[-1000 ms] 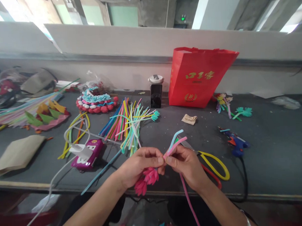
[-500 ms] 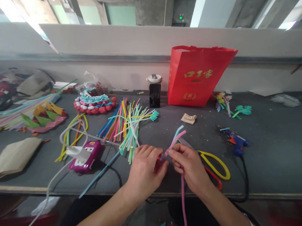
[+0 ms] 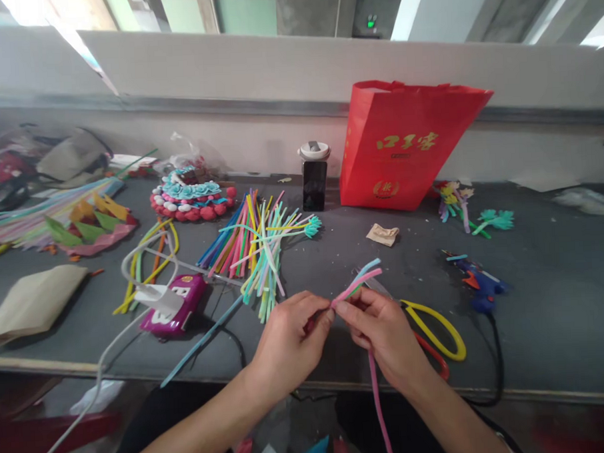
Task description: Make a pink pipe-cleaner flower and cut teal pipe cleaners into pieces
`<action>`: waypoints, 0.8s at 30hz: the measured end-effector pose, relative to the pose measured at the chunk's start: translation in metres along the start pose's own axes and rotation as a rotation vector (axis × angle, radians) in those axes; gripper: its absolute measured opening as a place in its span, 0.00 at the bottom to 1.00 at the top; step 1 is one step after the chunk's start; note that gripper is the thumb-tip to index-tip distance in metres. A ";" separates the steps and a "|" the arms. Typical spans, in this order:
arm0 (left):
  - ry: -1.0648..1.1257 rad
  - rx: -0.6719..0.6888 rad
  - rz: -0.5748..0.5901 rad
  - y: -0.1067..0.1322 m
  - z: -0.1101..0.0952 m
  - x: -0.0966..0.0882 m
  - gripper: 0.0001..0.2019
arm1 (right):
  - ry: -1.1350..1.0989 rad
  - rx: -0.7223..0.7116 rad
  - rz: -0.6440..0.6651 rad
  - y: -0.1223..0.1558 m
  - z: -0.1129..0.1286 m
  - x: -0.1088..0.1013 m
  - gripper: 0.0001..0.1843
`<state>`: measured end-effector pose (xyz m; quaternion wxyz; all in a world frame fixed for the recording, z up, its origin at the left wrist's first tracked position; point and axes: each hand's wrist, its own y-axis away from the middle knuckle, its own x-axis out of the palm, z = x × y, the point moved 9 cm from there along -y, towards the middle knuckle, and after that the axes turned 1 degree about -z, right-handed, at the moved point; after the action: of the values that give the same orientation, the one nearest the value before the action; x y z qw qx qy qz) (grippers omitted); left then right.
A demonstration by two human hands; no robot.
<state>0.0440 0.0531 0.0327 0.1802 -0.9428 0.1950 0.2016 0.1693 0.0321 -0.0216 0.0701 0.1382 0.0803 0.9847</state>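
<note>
My left hand (image 3: 289,337) is closed, its thumb and fingertips pinching the pink pipe cleaner (image 3: 362,282) near its bend. On the other side my right hand (image 3: 379,324) grips the same bundle between thumb and fingers. A light blue pipe cleaner (image 3: 371,266) and a bit of green stick out above the right hand beside the pink end. The long pink tail hangs below that hand past the table edge. Fingers hide where the stems meet. Scissors with yellow and red handles (image 3: 460,341) lie just right of and partly behind my right hand.
Loose pipe cleaners (image 3: 264,268) lie in a pile ahead on the left. A purple power strip (image 3: 183,310) with a white cable is further left. A red bag (image 3: 409,148) and a phone (image 3: 314,186) stand at the back. A blue glue gun (image 3: 482,289) lies right.
My left fingertips have come in against the right-hand fingers at the pink stem, closing the small gap. The pink tail swings slightly right. The whole view has shifted a little.
</note>
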 end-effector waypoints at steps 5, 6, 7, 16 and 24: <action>0.648 -0.485 0.232 0.006 0.030 0.022 0.10 | 0.072 -0.047 0.036 0.002 0.002 -0.001 0.14; 0.786 -0.571 0.278 0.009 0.033 0.027 0.09 | 0.084 -0.057 0.052 0.002 0.003 -0.001 0.14; 0.897 -0.640 0.316 0.012 0.034 0.032 0.08 | 0.099 -0.070 0.068 0.002 0.005 -0.001 0.13; 1.260 -0.775 0.587 0.025 0.030 0.060 0.07 | 0.049 -0.215 0.209 0.003 0.013 0.009 0.09; 0.011 0.021 -0.003 -0.010 -0.001 -0.009 0.13 | -0.071 -0.127 -0.088 -0.005 -0.008 -0.008 0.14</action>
<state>0.0414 0.0635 0.0399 0.1893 -0.9422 0.1968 0.1943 0.1750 0.0352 -0.0318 0.1246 0.1644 0.0211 0.9783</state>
